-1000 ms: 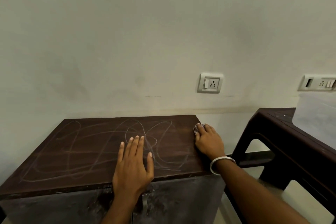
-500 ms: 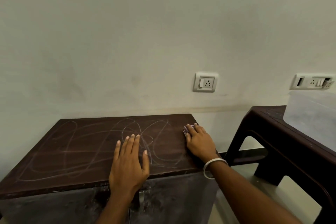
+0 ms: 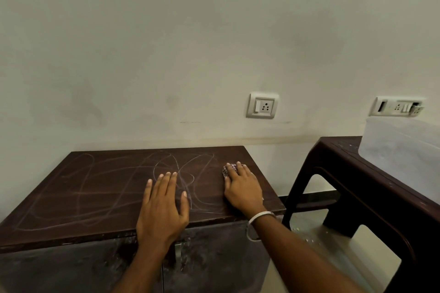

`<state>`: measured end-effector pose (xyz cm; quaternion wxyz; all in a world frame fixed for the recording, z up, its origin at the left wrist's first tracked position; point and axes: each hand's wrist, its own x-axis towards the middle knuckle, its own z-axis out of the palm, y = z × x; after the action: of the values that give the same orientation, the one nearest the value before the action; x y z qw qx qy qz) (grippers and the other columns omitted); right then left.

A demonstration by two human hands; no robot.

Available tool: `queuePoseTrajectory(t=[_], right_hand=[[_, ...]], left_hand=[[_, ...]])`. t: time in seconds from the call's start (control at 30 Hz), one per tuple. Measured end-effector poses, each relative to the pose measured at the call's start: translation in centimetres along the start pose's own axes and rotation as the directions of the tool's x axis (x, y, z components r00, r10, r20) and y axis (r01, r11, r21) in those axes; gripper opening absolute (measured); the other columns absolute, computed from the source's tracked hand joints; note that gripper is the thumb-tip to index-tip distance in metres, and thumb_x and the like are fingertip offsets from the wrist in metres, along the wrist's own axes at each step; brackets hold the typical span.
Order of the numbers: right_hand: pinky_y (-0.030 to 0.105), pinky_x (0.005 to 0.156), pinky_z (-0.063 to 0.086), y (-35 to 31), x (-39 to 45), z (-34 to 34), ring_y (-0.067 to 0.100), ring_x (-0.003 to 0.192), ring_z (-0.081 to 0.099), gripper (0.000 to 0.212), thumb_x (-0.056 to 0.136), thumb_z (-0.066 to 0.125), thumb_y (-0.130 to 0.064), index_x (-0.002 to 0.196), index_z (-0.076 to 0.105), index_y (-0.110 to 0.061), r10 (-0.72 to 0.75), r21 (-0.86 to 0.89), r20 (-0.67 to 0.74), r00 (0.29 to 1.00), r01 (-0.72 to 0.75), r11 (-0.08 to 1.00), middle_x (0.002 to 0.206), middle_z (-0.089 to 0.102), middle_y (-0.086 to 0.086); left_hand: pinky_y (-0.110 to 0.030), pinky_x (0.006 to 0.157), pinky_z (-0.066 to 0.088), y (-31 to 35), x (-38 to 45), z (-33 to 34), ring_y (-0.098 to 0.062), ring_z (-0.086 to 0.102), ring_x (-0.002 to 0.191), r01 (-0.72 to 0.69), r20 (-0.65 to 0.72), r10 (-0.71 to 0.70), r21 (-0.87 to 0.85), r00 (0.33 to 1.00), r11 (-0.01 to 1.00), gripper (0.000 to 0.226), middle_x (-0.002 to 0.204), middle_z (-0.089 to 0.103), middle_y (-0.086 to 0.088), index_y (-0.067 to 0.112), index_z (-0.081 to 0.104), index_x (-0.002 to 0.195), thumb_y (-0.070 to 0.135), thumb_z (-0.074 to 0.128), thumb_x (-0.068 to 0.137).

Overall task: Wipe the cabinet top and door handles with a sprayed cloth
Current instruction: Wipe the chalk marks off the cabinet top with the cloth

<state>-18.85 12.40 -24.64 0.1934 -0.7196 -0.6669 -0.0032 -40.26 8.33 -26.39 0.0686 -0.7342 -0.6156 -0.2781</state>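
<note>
The dark brown cabinet top (image 3: pixel 95 188) is covered with pale chalk-like scribbles. My left hand (image 3: pixel 164 207) lies flat on it near the front edge, fingers straight. My right hand (image 3: pixel 242 187) presses a small checked cloth (image 3: pixel 226 170) onto the right part of the top; only the cloth's edge shows past my fingertips. A metal door handle (image 3: pixel 178 253) is partly visible below my left wrist, on the dusty cabinet doors (image 3: pixel 214 264).
A dark plastic table (image 3: pixel 371 188) stands to the right with a translucent container (image 3: pixel 404 150) on it. The wall behind carries a socket (image 3: pixel 262 105) and a switch plate (image 3: pixel 397 107). A strip of floor (image 3: pixel 307 228) separates cabinet and table.
My right hand has slid the cloth leftward from the right edge further onto the top. My left hand has stayed flat in place.
</note>
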Motion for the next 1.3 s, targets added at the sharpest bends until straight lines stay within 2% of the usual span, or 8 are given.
queuePoseTrajectory(t=[0.13,0.3,0.47,0.63,0.77,0.97,1.13,1.3], right_hand=[[0.039,0.122,0.015,1.5,-0.5,-0.9,0.02,0.148,0.02,0.051,0.102,0.03,-0.041,0.151,0.03,-0.029,0.005,0.021,-0.002,1.0,-0.005,1.0,0.16,0.025,0.002],[0.038,0.119,0.021,4.6,-1.3,-1.9,0.021,0.145,0.027,0.05,0.1,0.033,-0.039,0.149,0.033,-0.028,0.123,-0.015,-0.067,0.99,-0.124,0.992,0.157,0.032,0.003],[0.038,0.119,0.022,4.0,-2.1,-1.9,0.022,0.145,0.025,0.051,0.1,0.032,-0.038,0.149,0.035,-0.026,0.161,-0.027,-0.083,0.983,-0.164,0.986,0.156,0.032,0.004],[0.038,0.122,0.016,1.3,-3.7,-0.8,0.019,0.148,0.02,0.052,0.1,0.03,-0.041,0.15,0.031,-0.029,0.047,0.009,-0.053,0.998,-0.046,0.999,0.16,0.026,0.002],[0.037,0.122,0.018,2.0,-4.0,-1.6,0.017,0.148,0.021,0.051,0.101,0.032,-0.041,0.15,0.033,-0.03,0.008,0.043,-0.024,1.0,-0.007,0.999,0.159,0.027,0.0],[0.037,0.119,0.023,5.0,-4.4,-3.1,0.021,0.145,0.025,0.051,0.1,0.034,-0.038,0.15,0.034,-0.027,0.161,0.008,-0.063,0.985,-0.161,0.987,0.157,0.031,0.003],[0.04,0.119,0.024,4.9,-4.5,-3.2,0.021,0.146,0.024,0.051,0.1,0.034,-0.038,0.15,0.033,-0.027,0.202,0.011,-0.064,0.977,-0.201,0.979,0.157,0.031,0.003],[0.04,0.118,0.026,3.6,-5.1,-2.7,0.023,0.144,0.027,0.05,0.099,0.034,-0.038,0.148,0.035,-0.027,0.224,-0.041,-0.118,0.967,-0.23,0.972,0.156,0.034,0.004]], left_hand=[[-0.04,0.121,0.009,-0.1,-0.1,-0.2,-0.016,0.025,0.144,0.001,-0.006,-0.001,-0.002,1.0,1.0,0.071,0.153,0.036,-0.005,0.013,0.032,0.148,0.051,0.014,0.091],[-0.041,0.121,0.011,-0.2,-0.1,-0.2,-0.018,0.027,0.143,-0.015,-0.006,0.015,-0.03,1.0,0.999,0.069,0.152,0.037,-0.006,0.012,0.034,0.147,0.049,0.019,0.091],[-0.041,0.121,0.01,-0.5,0.1,-0.2,-0.018,0.027,0.143,-0.052,-0.005,0.052,-0.046,0.999,0.998,0.068,0.152,0.037,-0.007,0.012,0.033,0.147,0.049,0.02,0.091],[-0.042,0.121,0.009,-1.1,0.1,-0.5,-0.018,0.025,0.144,-0.104,0.014,0.104,-0.005,0.994,0.995,0.074,0.152,0.035,-0.007,0.011,0.033,0.147,0.051,0.013,0.089],[-0.042,0.121,0.009,-1.8,-0.1,-1.1,-0.019,0.028,0.143,-0.098,0.008,0.098,-0.02,0.995,0.995,0.076,0.151,0.038,-0.009,0.009,0.034,0.146,0.052,0.012,0.088],[-0.041,0.121,0.008,-3.8,-0.4,-1.9,-0.019,0.028,0.142,-0.071,0.011,0.071,-0.022,0.997,0.997,0.072,0.151,0.038,-0.009,0.01,0.033,0.147,0.05,0.017,0.09],[-0.042,0.121,0.009,-5.2,-0.6,-2.4,-0.02,0.031,0.141,-0.018,-0.011,0.017,-0.013,1.0,1.0,0.072,0.149,0.041,-0.01,0.008,0.037,0.145,0.05,0.02,0.089],[-0.042,0.121,0.011,-5.0,-0.6,-2.4,-0.021,0.034,0.14,-0.031,-0.01,0.031,-0.007,0.999,0.999,0.074,0.147,0.043,-0.01,0.008,0.039,0.144,0.051,0.016,0.088]])
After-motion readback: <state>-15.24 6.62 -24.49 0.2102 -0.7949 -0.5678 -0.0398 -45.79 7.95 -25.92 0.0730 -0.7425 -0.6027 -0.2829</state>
